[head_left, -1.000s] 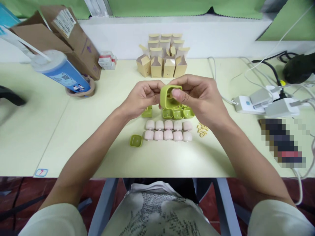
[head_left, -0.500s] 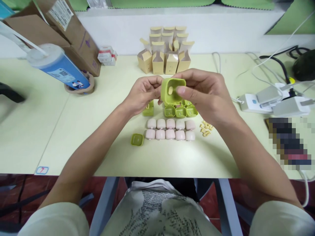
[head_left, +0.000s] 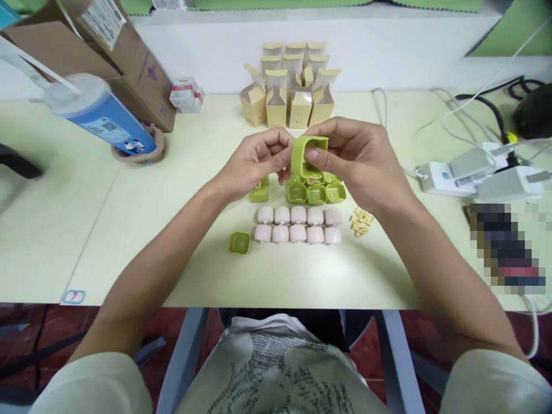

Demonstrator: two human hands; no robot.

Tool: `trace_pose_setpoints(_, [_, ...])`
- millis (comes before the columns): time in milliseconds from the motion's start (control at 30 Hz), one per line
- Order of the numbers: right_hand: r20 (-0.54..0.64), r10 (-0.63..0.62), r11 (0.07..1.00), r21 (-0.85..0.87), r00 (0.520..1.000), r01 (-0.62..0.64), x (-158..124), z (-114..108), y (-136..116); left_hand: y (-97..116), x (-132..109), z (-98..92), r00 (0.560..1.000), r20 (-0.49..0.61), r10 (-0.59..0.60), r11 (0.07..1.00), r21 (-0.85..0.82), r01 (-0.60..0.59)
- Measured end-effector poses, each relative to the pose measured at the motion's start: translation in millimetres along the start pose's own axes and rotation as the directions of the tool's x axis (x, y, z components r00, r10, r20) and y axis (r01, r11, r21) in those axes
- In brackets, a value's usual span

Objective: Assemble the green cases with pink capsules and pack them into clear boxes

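A square light-green plastic cup (head_left: pixel 297 156) is held up over the table, its open side turned partly to the right. My right hand (head_left: pixel 356 164) grips it, thumb pressed inside the cavity and fingers behind the rim. My left hand (head_left: pixel 261 161) is closed in a pinch against the cup's left outer side; whatever lies between its fingertips is hidden. Beneath the hands stand several green cups (head_left: pixel 317 194) in rows, with another green piece (head_left: pixel 259 194) to their left. A single green cup (head_left: pixel 239 243) sits nearer the front edge.
Two rows of pale pink rounded caps (head_left: pixel 298 233) lie in front, with a pile of small yellow clips (head_left: pixel 360 222) to their right. Open small cartons (head_left: pixel 278 109) stand at the back. A blue cup (head_left: pixel 112 123) is at left, a power strip (head_left: pixel 444 179) at right.
The held green cup has turned, showing more of its outer left side, and shifted slightly right. The right thumb has moved deeper inside; the yellow piece seen in its cavity is now hidden.
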State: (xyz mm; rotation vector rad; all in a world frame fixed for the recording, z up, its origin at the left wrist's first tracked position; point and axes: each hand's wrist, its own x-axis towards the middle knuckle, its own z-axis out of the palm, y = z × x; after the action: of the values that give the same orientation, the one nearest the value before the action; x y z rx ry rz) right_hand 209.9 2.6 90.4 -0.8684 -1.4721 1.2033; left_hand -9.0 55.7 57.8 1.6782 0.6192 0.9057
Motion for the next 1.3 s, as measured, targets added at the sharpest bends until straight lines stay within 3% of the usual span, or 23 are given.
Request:
trace_pose_setpoints(233, [0.021, 0.006, 0.999, -0.039, 1.000, -0.005, -5, 6, -3, -11, 2, 0.3, 0.996, -0.079, 0.047, 0.983, 0.179, -0.032])
trace_pose_setpoints(533, [0.026, -0.043, 0.999, 0.000, 0.999, 0.043, -12, 14, -14, -1, 1, -2.8, 0.993, -0.111, 0.030, 0.927, 0.375, 0.014])
trace_pose_setpoints(900, [0.045, -0.047, 0.993, -0.106, 0.998, 0.051, -7, 9, -4, 15, -4, -4.4, 0.992, -0.053, 0.116, 0.930, 0.356, -0.090])
trace_pose_setpoints(1300, [-0.021, -0.121, 0.976, -0.185, 0.992, 0.115, -3, 13, 9, 3, 2, -4.7, 0.985, -0.011, 0.174, 0.942, 0.293, -0.164])
